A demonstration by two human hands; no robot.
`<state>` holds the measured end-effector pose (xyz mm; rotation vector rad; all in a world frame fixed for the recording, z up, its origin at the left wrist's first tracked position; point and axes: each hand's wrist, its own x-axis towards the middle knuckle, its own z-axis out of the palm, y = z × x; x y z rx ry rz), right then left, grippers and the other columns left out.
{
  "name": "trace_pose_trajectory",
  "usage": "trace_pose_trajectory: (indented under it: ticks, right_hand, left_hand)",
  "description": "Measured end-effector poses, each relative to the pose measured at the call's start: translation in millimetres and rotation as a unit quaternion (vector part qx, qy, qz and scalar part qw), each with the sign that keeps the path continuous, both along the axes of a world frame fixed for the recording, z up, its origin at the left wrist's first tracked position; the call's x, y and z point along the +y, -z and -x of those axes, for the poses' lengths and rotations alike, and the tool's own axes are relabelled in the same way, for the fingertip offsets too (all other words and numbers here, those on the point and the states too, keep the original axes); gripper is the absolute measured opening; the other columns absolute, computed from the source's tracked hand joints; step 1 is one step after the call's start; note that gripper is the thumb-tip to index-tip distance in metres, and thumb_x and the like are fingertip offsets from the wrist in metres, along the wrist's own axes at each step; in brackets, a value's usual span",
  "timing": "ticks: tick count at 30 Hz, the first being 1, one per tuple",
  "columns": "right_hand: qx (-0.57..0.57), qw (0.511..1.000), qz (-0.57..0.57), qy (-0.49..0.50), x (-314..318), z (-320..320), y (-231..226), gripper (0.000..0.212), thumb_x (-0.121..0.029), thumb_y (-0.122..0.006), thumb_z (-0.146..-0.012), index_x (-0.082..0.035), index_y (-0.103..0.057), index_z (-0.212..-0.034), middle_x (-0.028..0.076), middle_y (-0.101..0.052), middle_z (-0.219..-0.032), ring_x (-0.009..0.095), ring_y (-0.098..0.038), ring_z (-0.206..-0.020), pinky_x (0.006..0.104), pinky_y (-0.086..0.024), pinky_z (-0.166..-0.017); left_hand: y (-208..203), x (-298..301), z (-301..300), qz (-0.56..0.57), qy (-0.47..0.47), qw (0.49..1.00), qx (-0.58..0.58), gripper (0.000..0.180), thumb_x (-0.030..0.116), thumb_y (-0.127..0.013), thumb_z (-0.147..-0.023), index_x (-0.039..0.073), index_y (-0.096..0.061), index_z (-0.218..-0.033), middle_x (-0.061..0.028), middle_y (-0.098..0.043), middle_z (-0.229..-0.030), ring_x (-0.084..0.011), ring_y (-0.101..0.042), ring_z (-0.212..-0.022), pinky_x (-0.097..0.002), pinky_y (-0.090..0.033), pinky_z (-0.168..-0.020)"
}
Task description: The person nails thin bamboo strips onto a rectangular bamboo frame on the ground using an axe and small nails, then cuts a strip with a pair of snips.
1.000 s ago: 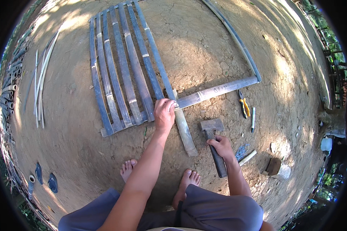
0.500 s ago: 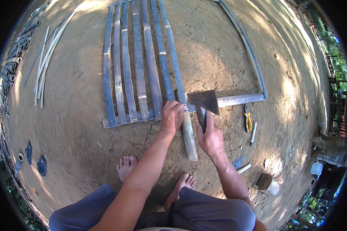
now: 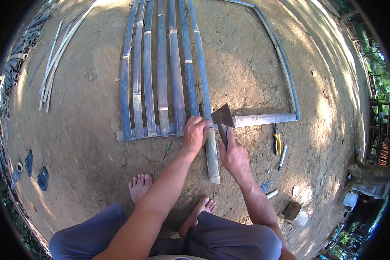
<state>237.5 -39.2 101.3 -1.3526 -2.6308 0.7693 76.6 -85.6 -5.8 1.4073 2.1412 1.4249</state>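
The row's rightmost bamboo slat [image 3: 201, 65] runs lengthwise ahead from the curled left hand [image 3: 195, 135], the nearer one, whose hold I cannot tell, while the right hand [image 3: 235, 157] grips a hatchet [image 3: 223, 117], its head just right of the left.

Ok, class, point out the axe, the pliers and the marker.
Axe [image 3: 223, 116]: head view, on its dark metal blade.
Pliers [image 3: 277, 137]: head view, where the handles meet.
Marker [image 3: 283, 157]: head view, on its pale barrel.
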Motion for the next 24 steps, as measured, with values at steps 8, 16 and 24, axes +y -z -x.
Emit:
trace_pose_trajectory:
  ticks: [8,16,24]
  right_hand:
    - [-0.005,1.0,-0.013,0.019,-8,-9,12,0.062,-0.019,-0.066,-0.1,0.001,-0.04,-0.152,0.032,-0.071,-0.08,0.049,-0.072,-0.07,0.0579,-0.058,-0.062]
    - [0.02,0.999,-0.025,0.037,-13,-2,-5,0.065,-0.021,-0.066,-0.099,-0.001,-0.039,-0.154,0.031,-0.072,-0.083,0.051,-0.072,-0.073,0.0592,-0.058,-0.064]
    - [0.069,0.993,0.014,0.093,-10,-4,-6,0.068,-0.016,-0.066,-0.1,-0.001,-0.035,-0.159,0.031,-0.073,-0.084,0.051,-0.072,-0.075,0.0572,-0.058,-0.065]
  left_hand:
    - [-3,7,-4,-0.008,0.003,1.0,0.015,0.008,0.001,-0.077,-0.083,0.003,-0.077,-0.091,-0.0107,-0.067,-0.085,-0.0324,-0.065,-0.087,-0.0437,-0.055,-0.079]
    - [-5,2,-2,-0.01,-0.012,1.0,0.004,0.009,-0.001,-0.078,-0.081,0.002,-0.077,-0.089,-0.011,-0.066,-0.084,-0.0324,-0.065,-0.087,-0.0439,-0.055,-0.078]
    - [-1,-3,4,0.021,0.008,1.0,-0.002,0.013,-0.001,-0.077,-0.083,0.003,-0.08,-0.095,-0.0121,-0.069,-0.089,-0.0317,-0.067,-0.09,-0.0434,-0.056,-0.08]
